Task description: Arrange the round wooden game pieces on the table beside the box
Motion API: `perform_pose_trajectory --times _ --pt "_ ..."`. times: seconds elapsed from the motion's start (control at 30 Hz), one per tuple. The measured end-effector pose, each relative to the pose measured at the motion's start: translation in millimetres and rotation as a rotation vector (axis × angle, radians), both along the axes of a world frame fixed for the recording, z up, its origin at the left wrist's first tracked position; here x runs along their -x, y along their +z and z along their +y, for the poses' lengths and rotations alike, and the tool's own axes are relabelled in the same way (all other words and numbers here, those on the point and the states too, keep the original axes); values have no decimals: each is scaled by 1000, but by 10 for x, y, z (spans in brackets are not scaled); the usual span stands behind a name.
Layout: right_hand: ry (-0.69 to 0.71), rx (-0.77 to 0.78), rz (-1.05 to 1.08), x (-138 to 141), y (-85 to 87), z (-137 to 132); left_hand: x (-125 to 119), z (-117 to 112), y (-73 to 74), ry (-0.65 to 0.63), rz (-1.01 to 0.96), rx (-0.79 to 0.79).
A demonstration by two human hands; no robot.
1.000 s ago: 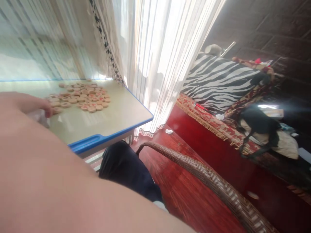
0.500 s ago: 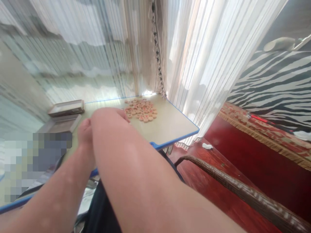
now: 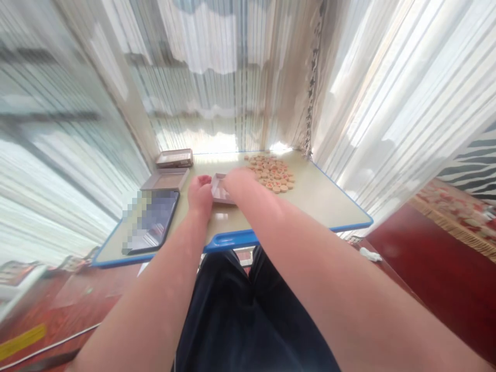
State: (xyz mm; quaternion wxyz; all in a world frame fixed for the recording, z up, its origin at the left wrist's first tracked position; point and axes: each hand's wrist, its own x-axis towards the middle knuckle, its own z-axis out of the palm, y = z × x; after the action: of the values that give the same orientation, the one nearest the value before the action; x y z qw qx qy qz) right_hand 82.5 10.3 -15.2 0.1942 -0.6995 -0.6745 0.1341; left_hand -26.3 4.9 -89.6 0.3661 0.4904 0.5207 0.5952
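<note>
- Head view's my only feed: I've got a small open box [image 3: 222, 197] on the surface [image 3: 320, 206], sitting between both hands.
- Left hand [image 3: 200, 194] is right at the box's left edge, fingers curled in; can't tell if they're actually pinching it.
- Right hand [image 3: 239, 181] is over the box's right side, blurry, fingers mostly hidden, so no clue if wide or narrow.
- Loose round pieces [image 3: 273, 173] are heaped just right of that.
- Tablet [image 3: 160, 219] lies off left.
</note>
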Motion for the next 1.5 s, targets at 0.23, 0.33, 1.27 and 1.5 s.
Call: perform_pose_trajectory --times 0.23,0.33,1.27,1.5 --pt "55 46 -367 -195 142 -610 -26 -175 133 11 273 33" --pt "13 31 -371 -430 161 -851 -99 -301 207 -36 462 15" --pt "429 -209 -48 -1831 -191 -292 -344 365 460 -410 901 -248" --pt "528 -3 -158 -1868 -235 -496 -419 277 539 -672 1215 -215"
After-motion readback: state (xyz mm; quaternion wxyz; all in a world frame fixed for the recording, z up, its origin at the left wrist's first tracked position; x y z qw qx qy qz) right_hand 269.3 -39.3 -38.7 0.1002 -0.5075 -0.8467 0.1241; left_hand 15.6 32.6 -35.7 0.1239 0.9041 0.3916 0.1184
